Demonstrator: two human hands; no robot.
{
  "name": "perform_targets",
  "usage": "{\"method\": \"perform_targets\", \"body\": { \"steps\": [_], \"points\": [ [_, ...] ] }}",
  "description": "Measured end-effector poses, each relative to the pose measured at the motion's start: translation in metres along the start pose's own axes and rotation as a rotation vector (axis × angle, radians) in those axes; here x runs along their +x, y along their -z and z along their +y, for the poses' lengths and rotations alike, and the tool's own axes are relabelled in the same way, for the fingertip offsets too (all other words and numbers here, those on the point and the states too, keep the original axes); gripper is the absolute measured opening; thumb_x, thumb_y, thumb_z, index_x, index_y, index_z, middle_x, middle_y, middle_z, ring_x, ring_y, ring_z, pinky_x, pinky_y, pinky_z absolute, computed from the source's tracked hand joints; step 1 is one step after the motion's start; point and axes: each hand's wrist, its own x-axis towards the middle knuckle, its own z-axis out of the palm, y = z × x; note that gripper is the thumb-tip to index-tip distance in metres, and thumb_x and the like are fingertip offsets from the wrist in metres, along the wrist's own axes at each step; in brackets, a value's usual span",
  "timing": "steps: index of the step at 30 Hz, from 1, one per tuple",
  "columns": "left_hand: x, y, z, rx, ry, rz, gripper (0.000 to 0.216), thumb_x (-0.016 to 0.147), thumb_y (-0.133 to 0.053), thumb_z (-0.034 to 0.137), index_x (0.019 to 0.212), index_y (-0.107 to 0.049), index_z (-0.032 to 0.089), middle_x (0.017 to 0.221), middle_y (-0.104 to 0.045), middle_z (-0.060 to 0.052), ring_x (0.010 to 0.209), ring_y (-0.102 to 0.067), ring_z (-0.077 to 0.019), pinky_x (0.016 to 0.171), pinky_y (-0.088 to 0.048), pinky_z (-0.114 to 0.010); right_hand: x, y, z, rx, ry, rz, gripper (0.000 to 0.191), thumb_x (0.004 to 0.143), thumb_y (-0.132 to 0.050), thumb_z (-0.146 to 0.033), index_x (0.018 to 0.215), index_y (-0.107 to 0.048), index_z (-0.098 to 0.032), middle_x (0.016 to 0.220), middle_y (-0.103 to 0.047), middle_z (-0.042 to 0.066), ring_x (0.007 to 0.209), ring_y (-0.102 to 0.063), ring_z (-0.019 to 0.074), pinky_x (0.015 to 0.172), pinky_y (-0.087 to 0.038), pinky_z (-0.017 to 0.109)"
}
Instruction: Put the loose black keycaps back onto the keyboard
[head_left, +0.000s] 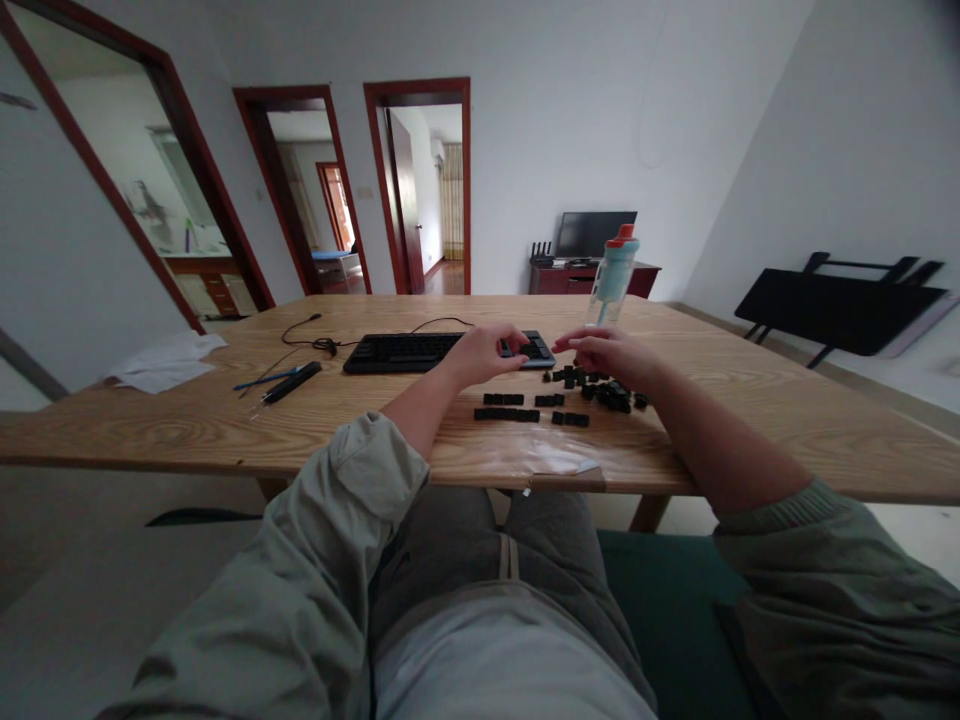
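Observation:
A black keyboard (pixel 420 352) lies on the wooden table (pixel 750 400), its cable running back to the left. My left hand (pixel 484 352) rests on the keyboard's right part, fingers curled down onto it. My right hand (pixel 607 350) hovers just right of the keyboard's end, above a scatter of loose black keycaps (pixel 600 390), fingers pinched together; what they hold is too small to make out. More keycaps lie in short rows (pixel 506 413) nearer the table's front edge.
A teal bottle with a red cap (pixel 613 275) stands behind my right hand. A black tool and a blue pen (pixel 289 381) lie left of the keyboard, white paper (pixel 161 362) at the far left. A clear plastic bag (pixel 551 462) lies at the front edge.

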Motion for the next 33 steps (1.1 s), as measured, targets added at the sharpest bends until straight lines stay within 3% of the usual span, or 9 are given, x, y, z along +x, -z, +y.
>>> {"method": "perform_targets", "body": {
  "steps": [3, 7, 11, 14, 17, 21, 27, 30, 33],
  "points": [
    [0.0, 0.002, -0.001, -0.005, 0.003, 0.026, 0.029, 0.077, -0.074, 0.031, 0.101, -0.073, 0.014, 0.083, -0.071, -0.003, 0.065, -0.055, -0.0116, 0.064, -0.042, -0.025, 0.002, 0.01, 0.003, -0.022, -0.016, 0.133, 0.027, 0.075, -0.072, -0.039, 0.089, -0.076, -0.016, 0.074, -0.065, 0.005, 0.053, -0.042, 0.0092, 0.044, -0.031, 0.024],
    [0.0, 0.004, -0.002, 0.003, 0.019, 0.02, 0.029, 0.074, -0.076, 0.034, 0.095, -0.072, 0.014, 0.077, -0.067, -0.002, 0.064, -0.053, -0.0116, 0.062, -0.041, -0.025, 0.005, 0.026, 0.01, 0.036, -0.006, 0.273, 0.019, 0.074, -0.072, -0.032, 0.085, -0.074, -0.016, 0.088, -0.069, 0.007, 0.052, -0.042, 0.0075, 0.043, -0.03, 0.024],
    [-0.001, 0.009, -0.015, 0.055, 0.061, 0.062, 0.024, 0.074, -0.074, 0.031, 0.091, -0.069, 0.014, 0.067, -0.06, 0.002, 0.06, -0.052, -0.0115, 0.059, -0.038, -0.024, 0.007, 0.038, 0.017, 0.058, -0.018, 0.327, 0.017, 0.073, -0.074, -0.03, 0.083, -0.072, -0.016, 0.087, -0.069, 0.007, 0.051, -0.04, 0.0068, 0.043, -0.028, 0.023],
    [-0.003, 0.019, -0.033, 0.058, 0.073, 0.092, 0.028, 0.073, -0.071, 0.025, 0.1, -0.069, 0.015, 0.076, -0.065, 0.0, 0.061, -0.053, -0.0108, 0.059, -0.039, -0.024, 0.007, 0.042, 0.02, -0.001, -0.035, 0.342, 0.017, 0.073, -0.073, -0.031, 0.079, -0.071, -0.016, 0.077, -0.066, 0.005, 0.05, -0.038, 0.0068, 0.043, -0.029, 0.023],
    [-0.01, 0.04, -0.055, 0.047, 0.102, 0.083, 0.046, 0.076, -0.069, 0.029, 0.12, -0.067, 0.018, 0.093, -0.07, -0.002, 0.062, -0.053, -0.0098, 0.061, -0.041, -0.024, 0.007, 0.045, 0.023, -0.072, -0.042, 0.336, 0.02, 0.074, -0.073, -0.035, 0.08, -0.071, -0.016, 0.072, -0.064, 0.004, 0.051, -0.04, 0.0081, 0.044, -0.031, 0.023],
    [-0.033, 0.083, -0.088, 0.138, 0.256, 0.079, 0.038, 0.075, -0.071, 0.045, 0.099, -0.077, 0.016, 0.08, -0.072, -0.004, 0.065, -0.056, -0.0139, 0.06, -0.041, -0.026, 0.007, 0.046, 0.024, -0.099, -0.039, 0.345, 0.022, 0.075, -0.072, -0.038, 0.082, -0.071, -0.017, 0.077, -0.066, 0.005, 0.053, -0.042, 0.0089, 0.045, -0.033, 0.023],
    [-0.082, 0.149, -0.135, 0.055, 0.613, 0.126, 0.043, 0.069, -0.075, 0.049, 0.095, -0.074, 0.015, 0.07, -0.07, -0.004, 0.058, -0.06, -0.0147, 0.05, -0.04, -0.024, 0.004, 0.045, 0.022, -0.175, -0.059, 0.339, 0.024, 0.075, -0.072, -0.038, 0.084, -0.073, -0.015, 0.066, -0.058, 0.003, 0.053, -0.04, 0.01, 0.046, -0.031, 0.024],
    [-0.098, 0.167, -0.15, 0.035, 0.699, 0.2, 0.041, 0.065, -0.078, 0.048, 0.088, -0.071, 0.015, 0.072, -0.07, -0.004, 0.06, -0.062, -0.0152, 0.051, -0.042, -0.023, 0.003, 0.044, 0.02, -0.21, -0.074, 0.35, 0.025, 0.076, -0.072, -0.038, 0.085, -0.074, -0.015, 0.063, -0.056, 0.002, 0.053, -0.041, 0.0106, 0.046, -0.031, 0.025],
    [-0.105, 0.175, -0.16, 0.07, 0.731, 0.157, 0.039, 0.062, -0.079, 0.049, 0.082, -0.07, 0.017, 0.07, -0.07, -0.004, 0.064, -0.064, -0.0169, 0.055, -0.045, -0.025, 0.001, 0.044, 0.019, -0.257, -0.081, 0.354, 0.029, 0.076, -0.072, -0.042, 0.087, -0.074, -0.015, 0.062, -0.057, 0.003, 0.055, -0.044, 0.0123, 0.048, -0.034, 0.026]
  ]
}}
